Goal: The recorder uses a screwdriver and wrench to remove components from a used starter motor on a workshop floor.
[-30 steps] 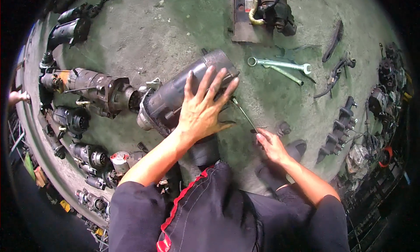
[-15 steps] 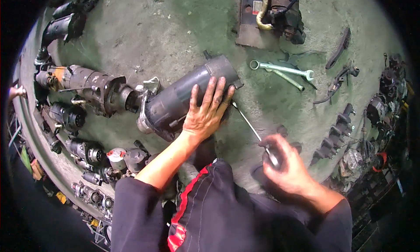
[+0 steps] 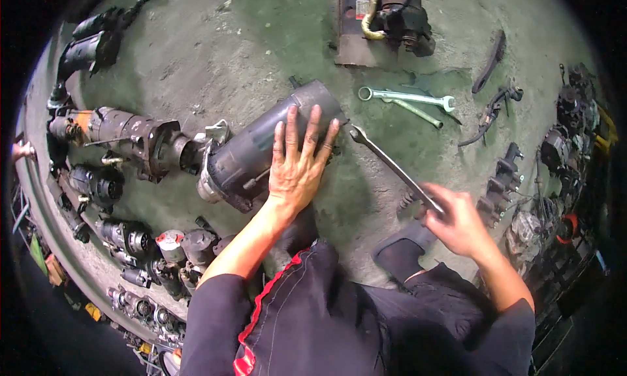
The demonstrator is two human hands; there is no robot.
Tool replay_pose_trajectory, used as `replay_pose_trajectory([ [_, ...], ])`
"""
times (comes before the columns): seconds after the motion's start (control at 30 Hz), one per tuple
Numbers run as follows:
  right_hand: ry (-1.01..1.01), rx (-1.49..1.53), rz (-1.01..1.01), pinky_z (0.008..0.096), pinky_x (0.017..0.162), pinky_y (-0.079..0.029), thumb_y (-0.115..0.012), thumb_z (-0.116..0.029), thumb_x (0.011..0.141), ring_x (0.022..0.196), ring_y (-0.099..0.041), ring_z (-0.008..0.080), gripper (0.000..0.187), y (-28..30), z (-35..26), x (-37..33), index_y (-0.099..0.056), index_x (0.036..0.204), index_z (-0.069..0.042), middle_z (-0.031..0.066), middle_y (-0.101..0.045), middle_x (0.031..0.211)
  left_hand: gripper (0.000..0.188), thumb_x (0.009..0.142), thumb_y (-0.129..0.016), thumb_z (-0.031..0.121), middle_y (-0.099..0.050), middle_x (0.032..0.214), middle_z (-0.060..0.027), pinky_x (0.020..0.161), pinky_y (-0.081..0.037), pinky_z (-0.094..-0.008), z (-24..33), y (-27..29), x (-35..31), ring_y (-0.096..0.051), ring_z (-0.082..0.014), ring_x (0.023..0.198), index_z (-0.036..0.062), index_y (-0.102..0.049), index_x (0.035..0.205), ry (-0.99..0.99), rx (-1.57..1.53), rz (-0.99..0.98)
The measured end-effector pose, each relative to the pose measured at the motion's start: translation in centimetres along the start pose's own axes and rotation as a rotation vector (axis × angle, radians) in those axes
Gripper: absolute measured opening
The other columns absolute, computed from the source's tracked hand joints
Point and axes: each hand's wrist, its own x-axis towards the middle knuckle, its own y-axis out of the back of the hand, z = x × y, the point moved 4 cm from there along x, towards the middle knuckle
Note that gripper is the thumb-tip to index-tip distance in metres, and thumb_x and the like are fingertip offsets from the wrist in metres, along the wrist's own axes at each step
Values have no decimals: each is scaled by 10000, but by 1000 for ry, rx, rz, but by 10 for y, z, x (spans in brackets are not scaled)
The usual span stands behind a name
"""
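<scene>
A dark grey cylindrical starter motor [image 3: 258, 144] lies slantwise on the floor in front of me. My left hand [image 3: 297, 163] rests flat on its casing, fingers stretched and spread. In my right hand [image 3: 454, 222] is a steel wrench [image 3: 395, 168], gripped near its lower end. The wrench's open jaw points up and left, close to a small stud at the motor's right end; whether they touch I cannot tell. A pale metal end housing [image 3: 210, 186] shows at the motor's left end.
Beyond lie a combination wrench [image 3: 408, 98] and a pale green rod-like tool [image 3: 418, 113]. Another motor unit [image 3: 385, 23] stands at the far side. Starter motors [image 3: 124, 131] line the left; dark parts and cables [image 3: 503, 111] crowd the right. My shoe [image 3: 405, 242] is near my right hand.
My right hand has moved up and to the right, and the wrench has turned so its flat side shows. My left hand stays on the motor, its fingers spread a little wider.
</scene>
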Motion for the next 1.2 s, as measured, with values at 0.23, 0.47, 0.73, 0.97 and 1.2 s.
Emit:
replay_pose_trajectory([
  [0.23,-352,-41,192,487,788,-490,-570,-343,989,916,-662,447,419,-82,125,-2,-581,1132,51,301,-655,921,1105,587,-866,374,-172,1645,-169,1201,-134,-573,-6,9,13,-149,-472,1494,159,-352,1541,-10,-70,-92],
  [0.47,-189,242,241,370,683,-459,-579,-404,1000,727,-571,204,447,-131,123,6,-605,1056,39,154,-608,772,1140,535,-897,363,-197,1639,-162,1185,-162,-572,-9,13,12,-171,-452,1493,166,-374,1528,-9,-146,-95],
  [0.73,-176,349,212,331,615,-399,-554,-396,1021,687,-431,121,411,-143,125,18,-563,962,10,62,-478,699,1145,525,-903,355,-213,1636,-156,1172,-183,-571,-10,14,16,-176,-447,1492,172,-378,1526,-9,-162,-89],
  [0.97,-159,417,184,344,659,-427,-553,-398,1021,712,-457,142,409,-154,122,24,-565,970,8,86,-499,717,1135,527,-904,339,-228,1628,-156,1167,-188,-570,-17,28,23,-190,-434,1488,164,-382,1519,-6,-248,-117],
  [1.2,-119,382,141,364,730,-449,-511,-482,1020,774,-499,178,491,-164,121,44,-572,1002,5,110,-564,797,1131,523,-902,347,-236,1626,-149,1163,-199,-563,-24,33,27,-198,-425,1486,170,-390,1516,-4,-273,-161],
])
